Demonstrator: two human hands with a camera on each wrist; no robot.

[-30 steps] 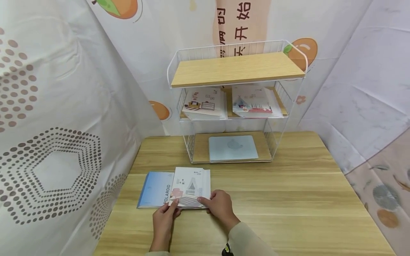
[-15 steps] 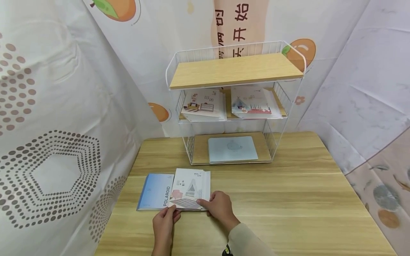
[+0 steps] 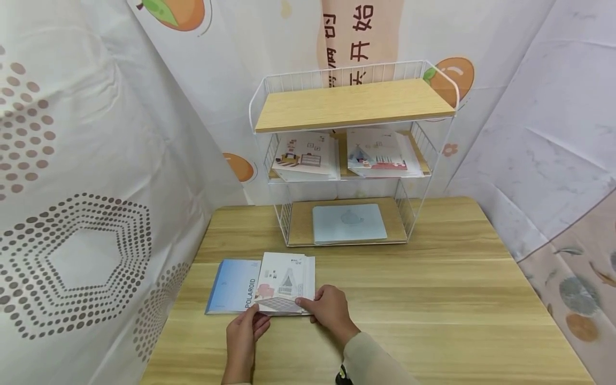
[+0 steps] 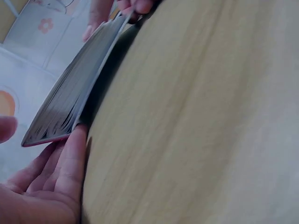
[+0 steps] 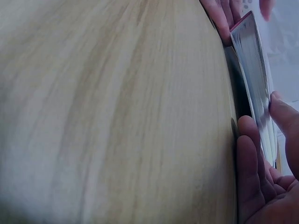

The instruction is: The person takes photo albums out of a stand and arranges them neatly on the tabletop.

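Observation:
A white notebook [image 3: 281, 280] with a tent and pink armchair on its cover lies near the table's left side, its near edge slightly raised. My right hand [image 3: 331, 310] grips its near right corner, thumb on the cover and fingers underneath. At the near left corner, my left hand [image 3: 243, 331] has its fingers under the red spine edge. Its thumb [image 4: 7, 128] stands apart from the notebook in the left wrist view. The page edges [image 5: 250, 49] show in the right wrist view. A blue notebook marked POLAROID [image 3: 233, 286] lies at the left, partly overlapped by the white one.
Behind the hands stands a white wire rack with wooden shelves [image 3: 356, 104]. Its middle shelf bears two piles of illustrated notebooks [image 3: 305, 152]; a pale blue notebook [image 3: 348, 222] lies on the bottom one. Printed cloths hang behind and at both sides of the wooden table [image 3: 433, 299].
My left hand has shifted slightly left, and its thumb has come off the cover's corner. My right hand keeps its grip, and the notebook stays in nearly the same place.

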